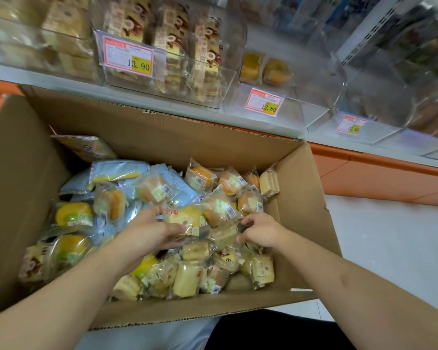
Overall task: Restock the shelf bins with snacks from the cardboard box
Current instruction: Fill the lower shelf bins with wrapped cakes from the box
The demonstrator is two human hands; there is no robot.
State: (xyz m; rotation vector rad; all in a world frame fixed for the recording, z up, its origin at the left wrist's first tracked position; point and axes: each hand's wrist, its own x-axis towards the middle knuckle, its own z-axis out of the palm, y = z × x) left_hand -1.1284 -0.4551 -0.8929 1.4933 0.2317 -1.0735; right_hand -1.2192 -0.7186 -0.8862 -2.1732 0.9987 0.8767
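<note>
An open cardboard box [162, 132] sits below the shelf, full of several wrapped cakes and snack packs. My left hand [149, 231] reaches into the middle of the pile and grips a yellow wrapped cake [185, 218] between thumb and fingers. My right hand [259, 229] is just to its right, fingers curled down into the packs and pinching a clear wrapper [225, 236]. Above, clear shelf bins line the shelf: one [213, 79] packed with brown-labelled cakes, one [311, 107] holding only two orange cakes at its back.
Price tags 13.90 [134, 58] and 12.80 [264, 102] hang on the bin fronts. More bins stand at the left [36, 46] and right [390, 117]. An orange shelf base [377, 178] and pale floor [390, 248] lie to the box's right.
</note>
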